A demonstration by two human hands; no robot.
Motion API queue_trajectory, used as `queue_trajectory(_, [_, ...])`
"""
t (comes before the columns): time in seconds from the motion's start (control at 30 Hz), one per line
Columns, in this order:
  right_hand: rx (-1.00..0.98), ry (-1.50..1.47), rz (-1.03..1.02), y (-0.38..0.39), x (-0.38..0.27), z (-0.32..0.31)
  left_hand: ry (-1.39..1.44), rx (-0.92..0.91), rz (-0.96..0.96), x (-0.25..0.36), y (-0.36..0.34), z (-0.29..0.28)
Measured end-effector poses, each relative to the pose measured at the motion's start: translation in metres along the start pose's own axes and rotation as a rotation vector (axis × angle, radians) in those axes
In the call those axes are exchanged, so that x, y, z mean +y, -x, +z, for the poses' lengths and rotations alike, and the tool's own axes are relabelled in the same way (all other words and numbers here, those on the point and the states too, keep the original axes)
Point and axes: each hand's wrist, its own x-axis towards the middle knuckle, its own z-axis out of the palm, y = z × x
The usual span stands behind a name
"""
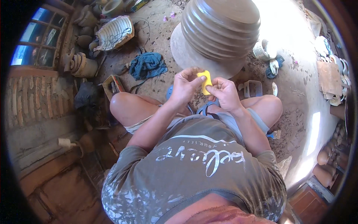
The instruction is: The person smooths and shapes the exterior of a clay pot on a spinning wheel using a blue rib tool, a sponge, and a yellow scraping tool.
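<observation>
In front of my crossed legs, both hands hold a small flat yellow potter's rib (206, 86) with curved edges. My left hand (187, 83) pinches its upper part between thumb and fingers. Lower down, my right hand (223, 91) grips its other edge with thumb and fingertips. Just beyond the hands stands a large, ridged, wet-looking brown clay pot (222, 31). It rests on a round grey wheel disc (182, 50), and neither hand touches the pot.
A blue cloth (148, 65) lies on the floor at left, near a ribbed, bowed pale piece (115, 33). A white bucket (263, 50) stands right of the wheel, and a clear plastic container (253, 89) is by my right knee. Pots line the right wall.
</observation>
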Motion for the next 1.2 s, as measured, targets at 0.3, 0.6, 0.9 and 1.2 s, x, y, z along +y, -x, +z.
queue_trajectory(0.3, [0.053, -0.057, -0.172, 0.004, 0.006, 0.013, -0.572, 0.05, 0.512, 0.013, 0.01, -0.011])
queue_trajectory(0.6, [0.164, -0.111, -0.105, 0.013, 0.001, 0.013, 0.043, -0.057, 0.032, -0.002, 0.003, -0.002])
queue_trajectory(0.9, [0.513, -0.046, -0.193, 0.04, -0.029, -0.052, -0.119, 0.302, 0.065, -0.028, -0.111, -0.053])
queue_trajectory(1.2, [0.765, 0.891, 0.02, -0.027, -0.001, -0.281, -0.873, 0.55, -0.001, -0.101, -0.218, -0.118])
